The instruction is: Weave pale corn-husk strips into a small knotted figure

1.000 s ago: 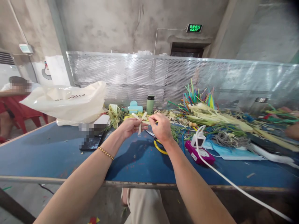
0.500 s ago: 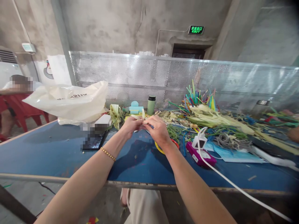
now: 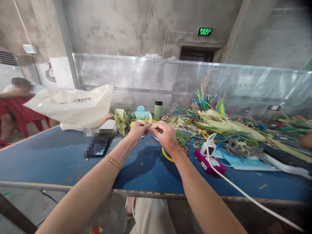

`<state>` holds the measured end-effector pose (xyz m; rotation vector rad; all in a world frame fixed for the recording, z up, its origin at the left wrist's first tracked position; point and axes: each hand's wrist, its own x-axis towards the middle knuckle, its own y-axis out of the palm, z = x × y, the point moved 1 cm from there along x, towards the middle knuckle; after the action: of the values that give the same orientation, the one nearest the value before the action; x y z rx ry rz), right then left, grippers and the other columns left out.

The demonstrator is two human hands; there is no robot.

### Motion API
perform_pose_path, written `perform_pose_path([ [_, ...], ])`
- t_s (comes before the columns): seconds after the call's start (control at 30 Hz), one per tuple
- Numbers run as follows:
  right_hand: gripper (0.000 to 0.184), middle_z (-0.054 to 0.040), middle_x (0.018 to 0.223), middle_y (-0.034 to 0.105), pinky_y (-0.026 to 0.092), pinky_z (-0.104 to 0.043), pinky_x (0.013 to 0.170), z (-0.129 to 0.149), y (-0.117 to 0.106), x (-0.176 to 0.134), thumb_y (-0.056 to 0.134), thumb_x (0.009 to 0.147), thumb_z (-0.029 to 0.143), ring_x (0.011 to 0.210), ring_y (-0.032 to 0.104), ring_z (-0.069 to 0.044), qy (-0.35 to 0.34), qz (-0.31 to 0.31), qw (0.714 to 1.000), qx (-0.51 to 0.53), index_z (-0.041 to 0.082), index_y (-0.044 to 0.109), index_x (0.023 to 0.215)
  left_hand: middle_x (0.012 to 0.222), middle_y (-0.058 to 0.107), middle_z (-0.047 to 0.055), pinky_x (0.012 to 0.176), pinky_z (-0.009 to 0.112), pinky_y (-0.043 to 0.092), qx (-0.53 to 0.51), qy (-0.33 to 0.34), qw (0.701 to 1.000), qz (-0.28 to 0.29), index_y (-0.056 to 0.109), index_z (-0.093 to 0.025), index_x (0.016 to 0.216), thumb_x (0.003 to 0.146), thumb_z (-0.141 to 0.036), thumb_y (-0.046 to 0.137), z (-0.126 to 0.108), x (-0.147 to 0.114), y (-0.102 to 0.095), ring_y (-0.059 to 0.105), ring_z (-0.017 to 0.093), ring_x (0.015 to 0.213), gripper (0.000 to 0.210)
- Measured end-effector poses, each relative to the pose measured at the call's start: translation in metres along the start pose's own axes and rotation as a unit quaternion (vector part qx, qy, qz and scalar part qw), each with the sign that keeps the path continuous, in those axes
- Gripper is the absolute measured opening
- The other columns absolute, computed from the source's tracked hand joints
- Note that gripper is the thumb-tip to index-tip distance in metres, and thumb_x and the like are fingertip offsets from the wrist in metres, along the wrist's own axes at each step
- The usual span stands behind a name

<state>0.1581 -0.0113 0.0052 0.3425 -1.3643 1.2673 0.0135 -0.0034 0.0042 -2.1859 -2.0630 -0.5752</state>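
Note:
My left hand (image 3: 138,130) and my right hand (image 3: 165,134) meet above the blue table (image 3: 148,175), fingertips almost touching. Both are pinched on a pale corn husk piece (image 3: 150,119), whose narrow ends stick up between the fingers; its lower part is hidden by them. Beneath my right wrist lies a yellow and red ring-shaped thing (image 3: 167,156), partly covered. A crumpled bunch of dried corn husk (image 3: 121,121) stands just left of my hands. Behind them are a green flask (image 3: 158,110) with a black lid and a light-blue case (image 3: 142,114).
A large white plastic bag (image 3: 73,109) and a phone (image 3: 98,148) lie on the left. To the right are corn husks (image 3: 219,122), colourful pipe cleaners (image 3: 204,103), cords (image 3: 237,148), a purple power strip (image 3: 209,164) with a white cable, and a blue mask (image 3: 248,162). A perforated metal screen (image 3: 136,78) stands behind.
My right hand's fingers have shifted slightly and now pinch lower at the husk piece. More of its pale upright tip shows between the hands. The table's things have not moved.

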Motion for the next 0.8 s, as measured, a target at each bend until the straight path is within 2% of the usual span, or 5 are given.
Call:
perform_pose_path([
  [0.13, 0.030, -0.0063, 0.089, 0.065, 0.047, -0.028, 0.075, -0.002, -0.005, 0.002, 0.047, 0.080, 0.003, 0.083, 0.061, -0.018, -0.029, -0.020, 0.999, -0.001, 0.019, 0.070, 0.092, 0.063, 0.066, 0.003, 0.055, 0.026, 0.048, -0.014, 0.008, 1.000, 0.004, 0.065, -0.011, 0.076, 0.075, -0.022, 0.070, -0.002, 0.000, 0.000, 0.061, 0.014, 0.054, 0.013],
  [0.27, 0.024, -0.0075, 0.090, 0.065, 0.049, -0.029, 0.074, -0.003, -0.012, 0.004, 0.049, 0.082, 0.008, 0.079, 0.061, -0.018, 0.002, -0.074, 0.997, -0.013, 0.017, 0.069, 0.090, 0.057, 0.061, 0.003, 0.054, 0.026, 0.046, 0.051, 0.025, 0.998, 0.036, 0.064, -0.010, 0.067, 0.076, -0.023, 0.068, 0.003, 0.002, 0.001, 0.056, 0.012, 0.049, 0.016],
  [0.5, 0.018, -0.0029, 0.078, 0.060, 0.045, -0.028, 0.067, -0.003, -0.006, 0.003, 0.061, 0.082, 0.018, 0.065, 0.053, -0.014, 0.030, 0.032, 0.999, -0.001, 0.016, 0.071, 0.097, 0.045, 0.047, -0.002, 0.048, 0.022, 0.032, 0.191, 0.025, 0.967, 0.164, 0.055, -0.013, 0.048, 0.069, -0.022, 0.067, 0.014, -0.002, 0.003, 0.042, 0.008, 0.045, 0.026],
  [0.67, 0.009, -0.0011, 0.074, 0.056, 0.042, -0.025, 0.060, -0.002, -0.008, 0.004, 0.063, 0.080, 0.022, 0.063, 0.049, -0.012, 0.049, 0.042, 0.996, 0.062, 0.017, 0.069, 0.077, 0.045, 0.046, -0.003, 0.048, 0.021, 0.025, 0.241, 0.032, 0.952, 0.187, 0.055, -0.013, 0.049, 0.070, -0.021, 0.064, 0.009, -0.006, 0.003, 0.036, 0.006, 0.046, 0.024],
  [0.8, 0.006, -0.0008, 0.073, 0.062, 0.044, -0.024, 0.058, -0.003, -0.011, 0.005, 0.061, 0.079, 0.023, 0.061, 0.054, -0.012, 0.116, 0.042, 0.978, 0.167, 0.017, 0.063, 0.079, 0.052, 0.058, 0.001, 0.046, 0.021, 0.029, 0.222, 0.003, 0.956, 0.190, 0.061, -0.012, 0.056, 0.076, -0.029, 0.062, 0.003, -0.010, 0.003, 0.044, 0.007, 0.047, 0.026],
])
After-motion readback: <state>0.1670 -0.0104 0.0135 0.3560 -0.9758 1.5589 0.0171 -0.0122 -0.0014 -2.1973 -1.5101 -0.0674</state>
